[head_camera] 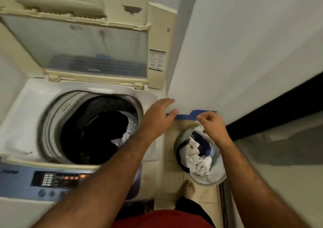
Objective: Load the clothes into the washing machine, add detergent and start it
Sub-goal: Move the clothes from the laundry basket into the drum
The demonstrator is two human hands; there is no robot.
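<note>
Left to right: washing machine (26, 115) w/ lid (78, 47) propped up, dark clothes (97, 131) already lying in the drum. You're holding your left hand (157, 121) over the drum's rim, fingers spread wide, gripping nothing. Right hand (212, 125) is hovering above the basket (206, 179) on the floor, fingers loosely curled, empty. White & blue laundry (197, 159) is sitting inside. Risk: items dropping into the gap btwn machine & basket while carrying across. Wall crowding your right.
</note>
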